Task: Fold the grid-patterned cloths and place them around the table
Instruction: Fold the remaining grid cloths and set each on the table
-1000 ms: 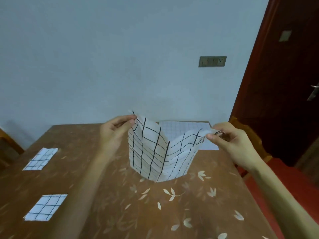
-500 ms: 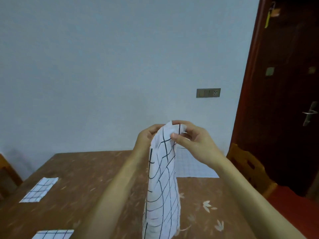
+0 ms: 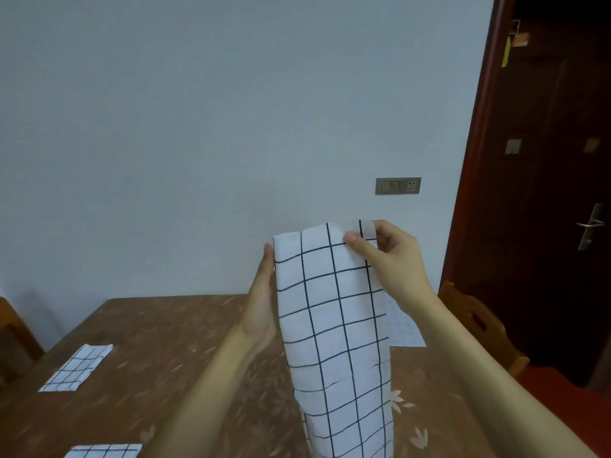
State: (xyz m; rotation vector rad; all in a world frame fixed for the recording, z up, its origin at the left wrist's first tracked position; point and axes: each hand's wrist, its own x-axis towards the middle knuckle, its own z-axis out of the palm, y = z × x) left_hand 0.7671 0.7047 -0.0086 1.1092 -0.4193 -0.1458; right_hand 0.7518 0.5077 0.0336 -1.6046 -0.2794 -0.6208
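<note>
A white cloth with a black grid (image 3: 334, 325) hangs lengthwise above the brown table (image 3: 158, 352), folded in half and held up at chest height. My right hand (image 3: 386, 259) pinches its top right corner between thumb and fingers. My left hand (image 3: 263, 299) is flat against the cloth's left edge near the top, fingers mostly hidden behind it. Two folded grid cloths lie on the table's left side: one (image 3: 77, 366) farther back, one (image 3: 104, 451) at the bottom edge of view. A finer-gridded cloth (image 3: 403, 328) lies flat on the far right, partly hidden.
A wooden chair (image 3: 479, 325) stands at the table's right side, and another chair back (image 3: 13, 338) shows at the left. A dark red door (image 3: 545, 193) with a metal handle is on the right. The pale wall carries a switch plate (image 3: 397, 186).
My hands brought the cloth's two top corners together, lifted it off the table, then spread the folded cloth flat to face me. The view tilted up toward the wall.
</note>
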